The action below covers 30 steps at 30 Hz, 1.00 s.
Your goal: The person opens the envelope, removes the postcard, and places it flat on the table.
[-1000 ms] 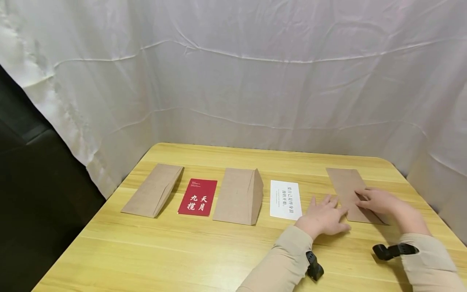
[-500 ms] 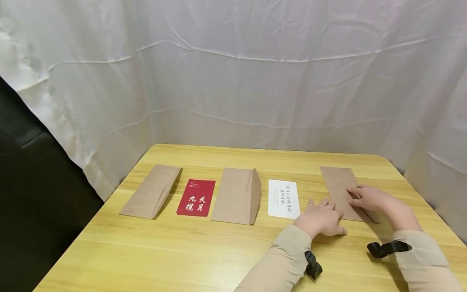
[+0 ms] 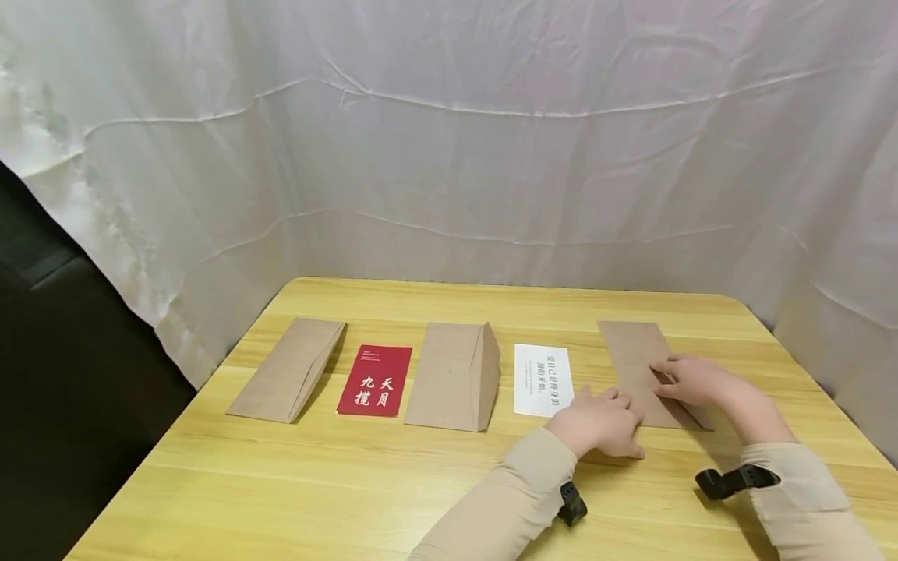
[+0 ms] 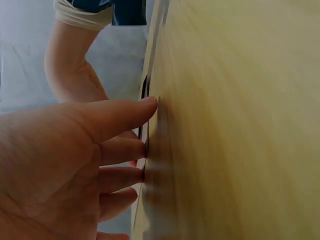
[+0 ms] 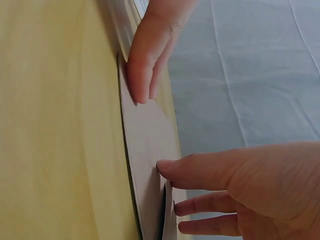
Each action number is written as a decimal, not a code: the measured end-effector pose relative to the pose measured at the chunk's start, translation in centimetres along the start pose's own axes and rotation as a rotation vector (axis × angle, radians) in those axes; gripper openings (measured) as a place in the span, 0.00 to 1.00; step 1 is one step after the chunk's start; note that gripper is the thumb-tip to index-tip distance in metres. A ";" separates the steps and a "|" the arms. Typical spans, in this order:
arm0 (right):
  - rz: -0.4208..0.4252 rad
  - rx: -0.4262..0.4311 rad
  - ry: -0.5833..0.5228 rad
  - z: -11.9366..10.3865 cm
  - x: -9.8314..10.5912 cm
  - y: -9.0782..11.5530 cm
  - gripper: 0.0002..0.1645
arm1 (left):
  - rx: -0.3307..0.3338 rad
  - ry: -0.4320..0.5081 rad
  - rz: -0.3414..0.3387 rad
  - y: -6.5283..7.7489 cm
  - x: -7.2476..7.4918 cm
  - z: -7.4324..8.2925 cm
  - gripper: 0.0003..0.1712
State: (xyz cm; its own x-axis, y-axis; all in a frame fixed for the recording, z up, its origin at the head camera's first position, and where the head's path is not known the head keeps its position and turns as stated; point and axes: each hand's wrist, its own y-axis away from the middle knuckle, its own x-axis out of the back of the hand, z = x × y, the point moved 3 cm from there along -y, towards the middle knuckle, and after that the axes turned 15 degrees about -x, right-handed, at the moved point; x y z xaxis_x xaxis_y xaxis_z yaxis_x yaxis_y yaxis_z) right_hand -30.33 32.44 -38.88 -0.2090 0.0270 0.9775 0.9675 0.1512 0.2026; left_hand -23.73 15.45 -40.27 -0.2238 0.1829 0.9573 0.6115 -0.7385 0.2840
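A brown paper envelope point(image 3: 631, 354) lies at the right of the table. My right hand point(image 3: 691, 382) rests on it from the right, with fingertips and thumb on its surface by the flap. In the right wrist view, the envelope's flap point(image 5: 170, 215) stands slightly raised, leaving a dark gap. My left hand point(image 3: 596, 422) touches the envelope's lower left edge with its fingertips; its fingers point(image 4: 122, 150) are nearly straight. Just left of that hand lies a white card point(image 3: 542, 379) with printed characters. The envelope's right side is partly hidden by the right hand.
A second brown envelope point(image 3: 442, 378) with its flap lifted lies mid-table. Left of it are a red card point(image 3: 375, 380) with white characters and a third brown envelope point(image 3: 284, 370). The wooden table point(image 3: 337, 483) ends at a pale curtain point(image 3: 449, 179).
The right envelope has slid left with both hands, closer to the white card. The left fingertips now reach the card's lower right corner in view. The other cards and envelopes keep their places.
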 end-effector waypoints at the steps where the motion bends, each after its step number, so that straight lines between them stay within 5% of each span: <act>1: 0.000 0.002 0.001 -0.3 0.0 0.1 0.34 | 0.000 -0.002 -0.009 0.3 0.0 -0.1 0.35; 13: 0.013 0.018 0.019 -2.6 -0.4 0.9 0.33 | -0.054 -0.037 -0.073 2.2 -0.5 -1.5 0.38; 24: 0.140 0.071 0.053 -3.5 -1.2 2.6 0.29 | -0.090 -0.122 -0.121 3.9 -0.8 -1.8 0.37; 30: 0.116 0.062 0.049 -3.9 -1.0 2.9 0.30 | -0.121 -0.136 -0.111 4.9 -0.5 -1.8 0.38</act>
State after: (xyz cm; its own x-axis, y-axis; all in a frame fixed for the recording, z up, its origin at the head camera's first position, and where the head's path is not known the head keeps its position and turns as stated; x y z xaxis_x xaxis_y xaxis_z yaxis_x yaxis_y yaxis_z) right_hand -26.79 28.96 -39.05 -0.0880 -0.0006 0.9961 0.9738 0.2105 0.0861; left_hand -22.00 10.60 -39.49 -0.1752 0.3469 0.9214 0.4916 -0.7800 0.3872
